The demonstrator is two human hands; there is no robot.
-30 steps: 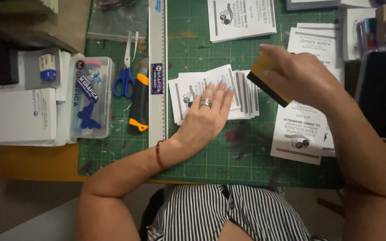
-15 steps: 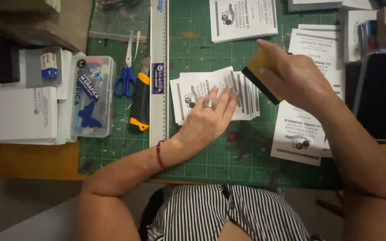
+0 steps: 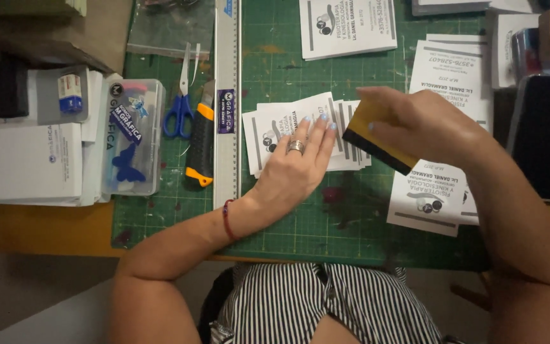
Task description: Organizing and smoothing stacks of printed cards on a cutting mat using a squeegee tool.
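Left hand (image 3: 297, 162) flat, open, pressing fanned paper cards (image 3: 275, 127); right hand (image 3: 424, 124) grips yellow squeegee (image 3: 377, 137); clear plastic box (image 3: 132, 137) left holds blue bits.

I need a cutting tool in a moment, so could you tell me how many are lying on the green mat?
2: blue-handled scissors and an orange-and-black utility knife, side by side left of the metal ruler. Others may be hidden.
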